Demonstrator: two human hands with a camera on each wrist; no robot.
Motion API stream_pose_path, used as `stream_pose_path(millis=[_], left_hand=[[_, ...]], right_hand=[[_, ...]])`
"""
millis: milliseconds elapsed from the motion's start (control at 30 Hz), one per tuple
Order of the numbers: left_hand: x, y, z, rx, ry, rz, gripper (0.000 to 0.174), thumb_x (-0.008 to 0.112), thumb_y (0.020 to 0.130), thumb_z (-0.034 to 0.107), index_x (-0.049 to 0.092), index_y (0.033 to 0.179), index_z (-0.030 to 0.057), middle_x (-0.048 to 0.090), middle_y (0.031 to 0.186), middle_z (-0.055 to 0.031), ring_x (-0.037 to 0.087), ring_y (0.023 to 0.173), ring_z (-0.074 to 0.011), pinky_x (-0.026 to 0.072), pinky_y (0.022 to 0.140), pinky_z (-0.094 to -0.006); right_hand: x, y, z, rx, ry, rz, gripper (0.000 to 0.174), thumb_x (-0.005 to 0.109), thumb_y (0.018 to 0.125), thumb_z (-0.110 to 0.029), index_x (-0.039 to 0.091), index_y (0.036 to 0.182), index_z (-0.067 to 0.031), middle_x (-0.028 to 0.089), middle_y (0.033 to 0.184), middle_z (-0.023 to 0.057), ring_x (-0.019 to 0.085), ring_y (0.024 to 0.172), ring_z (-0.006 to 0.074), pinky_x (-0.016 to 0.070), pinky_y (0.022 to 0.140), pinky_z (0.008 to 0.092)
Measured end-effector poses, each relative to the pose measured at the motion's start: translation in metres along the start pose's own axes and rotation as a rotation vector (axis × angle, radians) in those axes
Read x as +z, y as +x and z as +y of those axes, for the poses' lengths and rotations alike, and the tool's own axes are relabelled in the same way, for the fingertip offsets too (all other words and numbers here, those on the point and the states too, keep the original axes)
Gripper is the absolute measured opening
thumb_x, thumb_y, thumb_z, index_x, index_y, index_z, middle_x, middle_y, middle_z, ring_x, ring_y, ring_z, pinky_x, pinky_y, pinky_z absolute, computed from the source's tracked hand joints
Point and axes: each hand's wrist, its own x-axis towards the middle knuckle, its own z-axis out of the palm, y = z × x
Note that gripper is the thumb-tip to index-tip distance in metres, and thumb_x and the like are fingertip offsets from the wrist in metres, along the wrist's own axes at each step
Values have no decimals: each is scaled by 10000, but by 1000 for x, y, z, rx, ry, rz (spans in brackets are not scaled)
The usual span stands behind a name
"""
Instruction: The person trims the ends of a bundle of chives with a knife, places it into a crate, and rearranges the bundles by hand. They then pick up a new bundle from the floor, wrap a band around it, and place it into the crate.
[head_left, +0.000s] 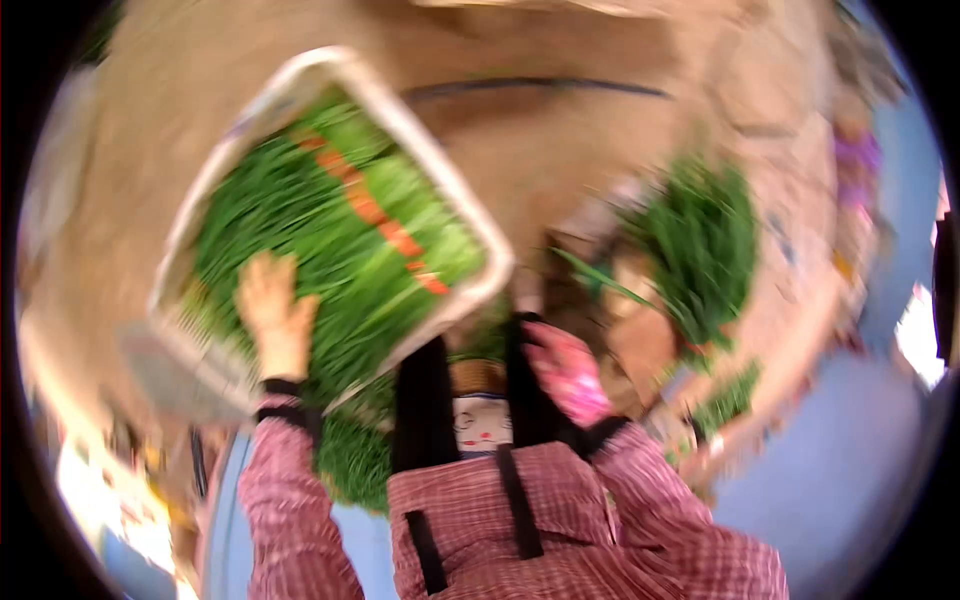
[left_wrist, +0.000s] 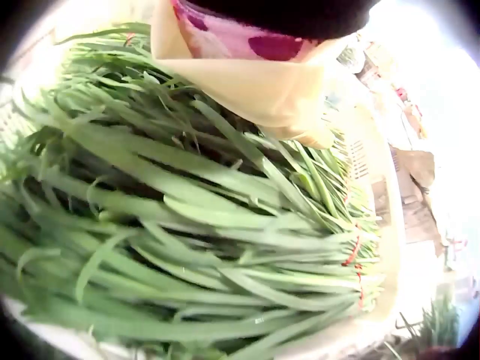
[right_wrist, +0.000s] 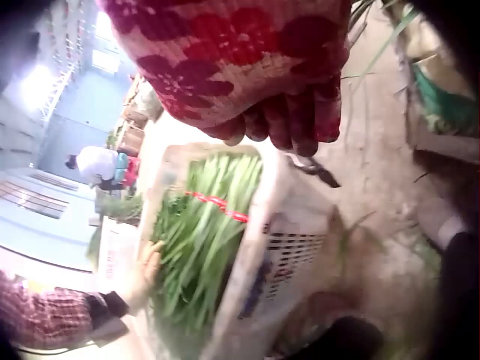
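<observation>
My left hand (head_left: pixel 272 310), in a pale glove, rests with spread fingers on long green leaves (head_left: pixel 300 230) in a white basket (head_left: pixel 460 180). Red-orange bands cross the bundles. In the left wrist view, the pale glove (left_wrist: pixel 255 94) lies over the leaves (left_wrist: pixel 225 187), its fingertips hidden. My right hand (head_left: pixel 568 372), in a red and pink flowered glove, is right of the basket, over my leg. In the right wrist view, bare fingertips emerge from that glove (right_wrist: pixel 240 67); a dark pointed thing (right_wrist: pixel 321 172) shows beside them, and whether it is held cannot be told.
More leaves (head_left: pixel 700 240) lie right of the basket, beside a brown box-like thing (head_left: pixel 640 345). Others (head_left: pixel 355 460) are at its lower side. A dark strip (head_left: pixel 540 82) crosses the floor beyond. A person in white (right_wrist: pixel 97 163) is in the background.
</observation>
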Motion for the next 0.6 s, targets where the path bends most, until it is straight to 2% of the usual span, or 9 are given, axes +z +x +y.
stream_pose_path(millis=[33, 67, 133, 233, 267, 367, 500, 533, 600], left_hand=[[11, -5, -3, -5, -7, -17, 725, 760, 841, 282, 473, 1497, 162, 332, 1622, -162, 263, 1503, -394, 184, 1214, -584], [22, -12, -10, 7, 16, -36, 720, 757, 850, 319, 476, 1490, 148, 347, 1610, -165, 285, 1487, -399, 196, 1210, -588], [26, -18, -18, -53, 14, -81, 705, 748, 865, 346, 480, 1485, 143, 361, 1596, -166, 313, 1466, -405, 227, 1202, -576], [23, -22, -22, -242, 37, -45, 674, 723, 894, 362, 481, 1481, 136, 351, 1600, -177, 328, 1452, -410, 262, 1190, -551], [39, -50, -37, -282, 38, 16, 671, 712, 906, 360, 470, 1487, 126, 339, 1605, -191, 318, 1461, -412, 253, 1193, -560], [48, -64, -51, -395, 6, 34, 652, 696, 917, 364, 475, 1480, 118, 302, 1624, -192, 275, 1487, -416, 231, 1199, -573], [23, -49, -38, -314, -11, 138, 685, 734, 860, 409, 522, 1443, 120, 303, 1628, -176, 250, 1502, -399, 181, 1216, -582], [17, -39, -35, -276, -30, 146, 685, 721, 869, 423, 517, 1453, 128, 313, 1622, -173, 251, 1498, -400, 173, 1216, -587], [13, -22, -30, -223, -114, 161, 674, 705, 884, 398, 508, 1471, 132, 310, 1626, -180, 245, 1505, -400, 164, 1218, -587]], right_hand=[[-6, -11, 26, -112, -102, 41, 337, 684, 926, -121, 653, 1258, -73, 698, 1121, 190, 670, 1020, 386, 536, 923, 443], [-5, -18, 44, -8, -133, 2, 332, 690, 920, -112, 659, 1249, -75, 700, 1131, 186, 668, 1028, 376, 523, 942, 445], [-10, -19, 62, -15, -173, -85, 320, 683, 921, -98, 666, 1240, -80, 703, 1134, 173, 661, 1045, 364, 512, 950, 444], [-23, 20, 27, 22, -164, -195, 310, 679, 915, -91, 671, 1225, -89, 704, 1124, 154, 649, 1070, 353, 508, 938, 444], [11, 14, 33, -98, -177, -130, 313, 681, 913, -90, 669, 1226, -89, 701, 1130, 152, 648, 1062, 357, 509, 934, 443], [37, 62, -6, -383, -259, -60, 348, 690, 898, -81, 645, 1244, -86, 684, 1164, 140, 635, 1062, 367, 506, 936, 444], [94, 129, -90, -613, -313, -107, 414, 707, 861, -86, 625, 1267, -93, 652, 1271, 94, 586, 1195, 322, 460, 1022, 433], [111, 147, -107, -670, -293, -136, 383, 698, 875, -92, 633, 1253, -99, 657, 1255, 87, 583, 1190, 315, 456, 1017, 428], [146, 184, -140, -785, -191, -60, 277, 693, 904, -84, 653, 1176, -108, 683, 1105, 82, 616, 1046, 314, 468, 923, 433]])
